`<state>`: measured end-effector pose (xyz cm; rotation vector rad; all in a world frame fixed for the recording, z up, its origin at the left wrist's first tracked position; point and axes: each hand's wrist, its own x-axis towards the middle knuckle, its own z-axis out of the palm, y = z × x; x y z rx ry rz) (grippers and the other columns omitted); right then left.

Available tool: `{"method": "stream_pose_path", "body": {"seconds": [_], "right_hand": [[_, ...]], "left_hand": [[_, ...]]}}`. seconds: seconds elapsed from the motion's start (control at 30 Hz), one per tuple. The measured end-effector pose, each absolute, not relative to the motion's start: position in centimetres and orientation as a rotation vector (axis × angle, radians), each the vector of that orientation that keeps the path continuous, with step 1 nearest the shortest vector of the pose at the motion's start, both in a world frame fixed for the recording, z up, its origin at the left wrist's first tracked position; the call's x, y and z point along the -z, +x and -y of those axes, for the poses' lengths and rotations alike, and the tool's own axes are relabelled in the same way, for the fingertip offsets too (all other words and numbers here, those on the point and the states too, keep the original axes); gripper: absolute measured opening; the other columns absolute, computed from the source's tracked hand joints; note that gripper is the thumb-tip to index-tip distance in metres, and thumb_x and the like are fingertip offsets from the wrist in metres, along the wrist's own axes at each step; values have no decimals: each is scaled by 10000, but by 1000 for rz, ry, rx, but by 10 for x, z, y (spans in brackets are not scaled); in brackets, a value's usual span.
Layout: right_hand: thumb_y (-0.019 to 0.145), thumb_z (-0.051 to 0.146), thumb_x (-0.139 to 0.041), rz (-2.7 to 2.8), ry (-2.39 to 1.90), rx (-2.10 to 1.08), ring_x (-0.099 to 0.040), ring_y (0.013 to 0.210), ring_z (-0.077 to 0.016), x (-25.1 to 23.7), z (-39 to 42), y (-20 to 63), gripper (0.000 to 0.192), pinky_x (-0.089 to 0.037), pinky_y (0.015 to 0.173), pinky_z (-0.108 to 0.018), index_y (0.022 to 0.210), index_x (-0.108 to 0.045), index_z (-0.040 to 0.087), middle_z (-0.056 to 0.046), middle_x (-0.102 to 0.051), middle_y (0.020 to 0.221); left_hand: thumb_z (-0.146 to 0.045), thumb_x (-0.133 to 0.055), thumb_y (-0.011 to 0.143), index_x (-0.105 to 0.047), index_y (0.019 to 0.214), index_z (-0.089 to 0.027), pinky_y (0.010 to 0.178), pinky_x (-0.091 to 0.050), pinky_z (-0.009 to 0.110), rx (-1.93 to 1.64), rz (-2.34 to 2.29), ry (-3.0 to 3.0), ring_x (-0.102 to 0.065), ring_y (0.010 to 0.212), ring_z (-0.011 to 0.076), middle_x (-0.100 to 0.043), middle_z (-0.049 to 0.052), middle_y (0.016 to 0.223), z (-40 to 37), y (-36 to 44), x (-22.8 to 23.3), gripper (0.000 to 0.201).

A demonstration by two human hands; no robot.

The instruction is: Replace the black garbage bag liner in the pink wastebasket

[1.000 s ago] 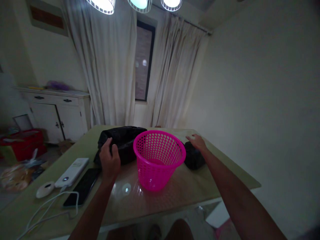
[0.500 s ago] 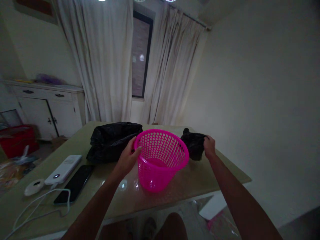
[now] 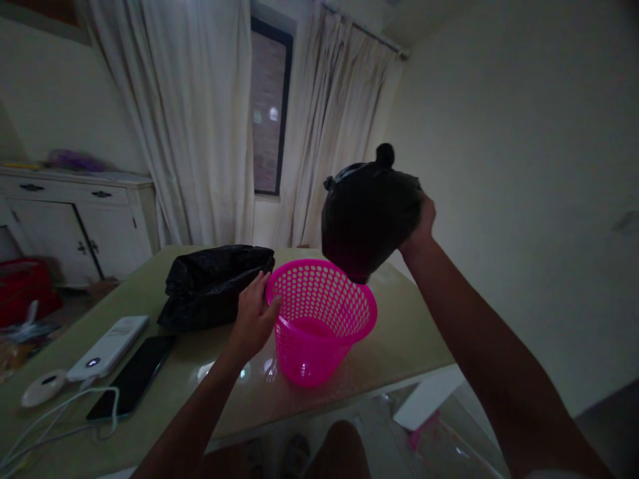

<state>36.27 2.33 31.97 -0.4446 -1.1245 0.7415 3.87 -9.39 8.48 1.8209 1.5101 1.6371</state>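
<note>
A pink perforated plastic basket (image 3: 309,359) stands upright on the table, its inside bare where I can see it. My left hand (image 3: 254,316) grips its left rim, thumb inside the edge. Raised above the basket's far right rim is a black plastic bag (image 3: 369,216), puffed out, with a knot-like tuft on top. My right hand (image 3: 419,223) holds this bag by its right side, its fingers partly hidden behind the plastic. Left of the basket lies a second black plastic bag (image 3: 210,293), loose and crumpled, close to my left fingers.
On the table's left side (image 3: 164,426) lie a white power bank (image 3: 112,346), a dark phone (image 3: 134,376), a round white object (image 3: 44,388) and a white cable (image 3: 54,406). Behind are curtains (image 3: 200,133) and a white cabinet (image 3: 74,226). A wall (image 3: 524,166) rises at the right.
My right hand has lifted the black bag off the table, up and leftward over the basket's rim. My left hand keeps its hold on the basket. The view has shifted slightly right.
</note>
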Motion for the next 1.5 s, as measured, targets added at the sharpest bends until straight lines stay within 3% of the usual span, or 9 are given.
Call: {"method": "stream_pose_path", "body": {"seconds": [0.1, 0.23, 0.4, 0.53, 0.73, 0.93, 1.1, 1.2, 1.5], "right_hand": [[768, 316, -614, 1361, -617, -833, -703, 1092, -210, -286, -10, 331, 267, -581, 1016, -359, 997, -706, 215, -14, -756, 1030], [672, 298, -651, 1534, -805, -1064, -704, 975, -224, -238, 9, 310, 321, -582, 893, -333, 972, -725, 214, -21, -761, 959], [716, 304, -616, 1847, -902, -1004, -684, 968, -217, -209, 16, 313, 319, -553, 918, -329, 953, -801, 198, -23, -782, 986], [767, 308, -634, 1944, -1161, -988, -659, 866, -193, -205, 17, 332, 306, -557, 847, -325, 979, -815, 183, -15, -763, 892], [914, 434, -644, 1918, -1082, -1066, -704, 1128, -220, -204, 33, 340, 430, -562, 1023, -359, 1258, -800, 228, -42, -792, 1219], [855, 461, -783, 2076, -997, -1062, -722, 1119, -262, -192, 42, 324, 394, -561, 1077, -440, 1154, -830, 209, -57, -811, 1163], [783, 383, -829, 1945, -953, -998, -743, 1051, -239, -177, 36, 330, 374, -563, 1066, -433, 1104, -839, 192, -67, -817, 1110], [790, 393, -798, 1901, -1022, -965, -740, 986, -228, -172, 33, 350, 337, -583, 986, -408, 1051, -839, 184, -68, -815, 1052], [891, 385, -622, 1887, -1035, -962, -738, 1072, -242, -202, 59, 346, 368, -575, 968, -385, 1159, -802, 207, -83, -806, 1175]], "left_hand": [[-524, -535, 989, -689, 1389, -209, 1269, -375, 565, -1616, -1429, 1926, -560, 1473, 353, -675, 165, 1513, 98, 39, -101, 532], [-562, -327, 1095, -752, 1031, -232, 1059, -522, 464, -1382, -1313, 1898, -725, 1103, 303, -799, 93, 1031, 95, 47, -133, 542], [-381, -603, 934, -670, 871, -204, 831, -521, 352, -1278, -1120, 2016, -677, 887, 248, -704, 33, 840, 79, 61, -156, 199], [-168, -580, 804, -617, 793, -211, 777, -496, 328, -1261, -1091, 2201, -633, 846, 214, -643, 35, 879, 72, 68, -157, 58], [-151, -639, 764, -641, 910, -226, 876, -533, 398, -1154, -1106, 2255, -668, 944, 257, -695, 59, 973, 69, 74, -150, 164], [-569, -636, 953, -646, 1351, -200, 850, -597, 396, -1133, -954, 1843, -740, 1029, 279, -758, 135, 1215, 69, 82, -165, 543], [-301, -740, 864, -820, 1019, -224, 878, -565, 409, -1090, -1195, 2265, -746, 923, 302, -803, 103, 970, 63, 81, -171, 191], [-132, -625, 859, -823, 974, -246, 882, -542, 411, -1073, -1429, 2351, -764, 950, 322, -813, 104, 950, 64, 66, -171, 256], [-418, -648, 928, -768, 1162, -200, 676, -496, 310, -1098, -1173, 2139, -723, 798, 237, -799, 67, 915, 70, 67, -176, 341]]}}
